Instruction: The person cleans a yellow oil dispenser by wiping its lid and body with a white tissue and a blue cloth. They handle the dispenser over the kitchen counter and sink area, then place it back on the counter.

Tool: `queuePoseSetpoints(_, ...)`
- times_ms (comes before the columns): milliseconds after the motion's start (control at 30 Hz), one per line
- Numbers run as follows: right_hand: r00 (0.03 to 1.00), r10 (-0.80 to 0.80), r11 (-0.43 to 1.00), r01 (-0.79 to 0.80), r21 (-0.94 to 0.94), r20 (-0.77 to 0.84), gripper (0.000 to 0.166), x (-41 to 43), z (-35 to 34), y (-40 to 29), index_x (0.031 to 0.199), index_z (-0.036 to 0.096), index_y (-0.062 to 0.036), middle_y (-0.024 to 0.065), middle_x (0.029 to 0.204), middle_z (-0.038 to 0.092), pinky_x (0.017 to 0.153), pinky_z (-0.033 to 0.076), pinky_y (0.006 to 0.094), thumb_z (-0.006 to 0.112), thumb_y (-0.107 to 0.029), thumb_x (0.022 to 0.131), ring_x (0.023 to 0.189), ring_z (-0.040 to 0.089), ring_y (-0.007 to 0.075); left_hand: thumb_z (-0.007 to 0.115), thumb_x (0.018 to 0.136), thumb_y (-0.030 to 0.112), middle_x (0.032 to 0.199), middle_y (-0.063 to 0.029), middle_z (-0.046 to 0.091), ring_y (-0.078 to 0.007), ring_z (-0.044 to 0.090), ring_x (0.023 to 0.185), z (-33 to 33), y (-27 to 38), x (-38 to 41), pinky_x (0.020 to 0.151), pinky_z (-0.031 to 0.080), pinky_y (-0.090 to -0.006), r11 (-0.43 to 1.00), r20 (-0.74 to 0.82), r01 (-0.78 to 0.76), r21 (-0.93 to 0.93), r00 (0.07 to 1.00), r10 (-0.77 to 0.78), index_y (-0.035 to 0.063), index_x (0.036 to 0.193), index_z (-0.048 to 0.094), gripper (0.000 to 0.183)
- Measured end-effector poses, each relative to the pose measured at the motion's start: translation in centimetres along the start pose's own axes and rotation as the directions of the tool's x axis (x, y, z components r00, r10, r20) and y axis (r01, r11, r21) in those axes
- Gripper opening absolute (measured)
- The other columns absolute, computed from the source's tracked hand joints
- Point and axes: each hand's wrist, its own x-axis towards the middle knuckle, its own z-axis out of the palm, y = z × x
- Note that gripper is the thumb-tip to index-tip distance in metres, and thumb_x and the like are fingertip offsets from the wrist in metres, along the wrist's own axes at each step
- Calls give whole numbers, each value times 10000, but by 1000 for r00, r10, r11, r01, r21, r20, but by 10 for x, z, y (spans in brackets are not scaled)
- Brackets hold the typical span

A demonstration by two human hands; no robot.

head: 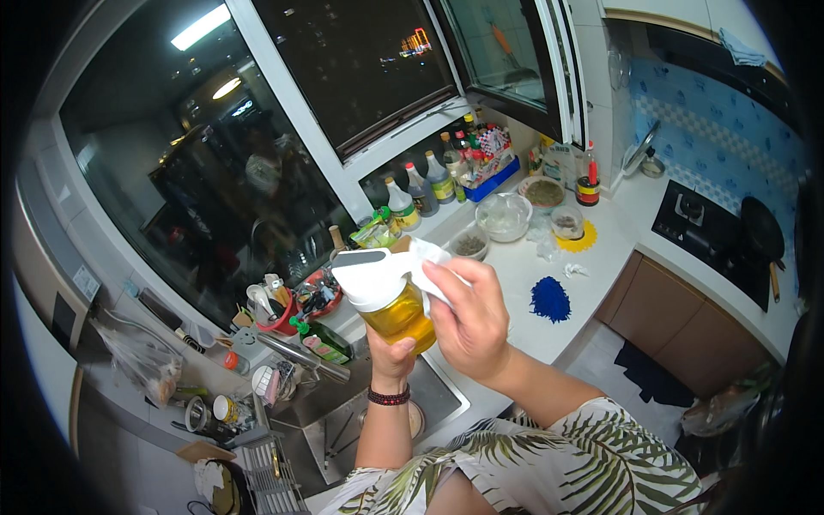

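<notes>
A glass oil dispenser (400,315) with a white plastic top and yellow oil inside is held up, tilted, over the front of the counter. My left hand (390,354) grips its glass body from below, with a dark bead bracelet on the wrist. My right hand (473,315) pinches a white tissue (430,273) against the dispenser's white top near the handle. The right palm and part of the handle are hidden. Below the left forearm is the steel sink (444,386), with chopsticks and a round dish in it.
Behind are bowls (504,217), sauce bottles (402,205) and a blue tray (492,181). A blue scrubbing cloth (550,300) lies right on the white counter (534,257). A faucet (306,358), green soap bottle (327,340) and dish rack (270,473) are left; a gas stove (708,238) is far right.
</notes>
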Motion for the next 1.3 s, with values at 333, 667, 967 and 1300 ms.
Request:
queuePoseSetpoints(333, 992, 114, 993, -115, 6, 61, 383, -11, 12, 12, 1115, 581, 24, 180, 1036, 533, 784, 465, 370, 579, 66, 734, 897, 555, 316, 805, 618, 86, 1297, -104, 437, -233, 496, 1171, 5, -4, 6, 983, 434, -378, 965, -45, -74, 251, 995, 88, 77, 1390, 207, 976)
queuePoseSetpoints(667, 982, 111, 949, -150, 277, 153, 264, -19, 8, 7, 1046, 624, 1, 139, 958, 573, 736, 476, 320, 570, 45, 791, 860, 575, 252, 826, 604, 134, 1245, -105, 482, -231, 515, 1145, -12, -13, 7, 978, 437, -377, 976, -123, 71, 206, 991, -46, 67, 1372, 247, 963)
queuePoseSetpoints(967, 997, 53, 996, -49, -72, 51, 344, -9, 8, 23, 1071, 621, 1, 133, 970, 559, 728, 474, 329, 601, 75, 736, 824, 565, 256, 807, 618, 89, 1277, -108, 460, -241, 508, 1156, 4, -14, 5, 972, 446, -382, 989, -37, -5, 145, 999, 10, 61, 1388, 221, 968)
queuePoseSetpoints(1300, 992, -120, 993, 121, -1, 28, 434, -17, 14, 17, 1128, 618, -14, 114, 1051, 547, 802, 453, 341, 621, 51, 699, 907, 535, 267, 807, 672, 101, 1291, -124, 459, -232, 504, 1150, -3, -23, 11, 966, 422, -360, 916, -55, -65, 395, 994, 94, 47, 1387, 212, 932)
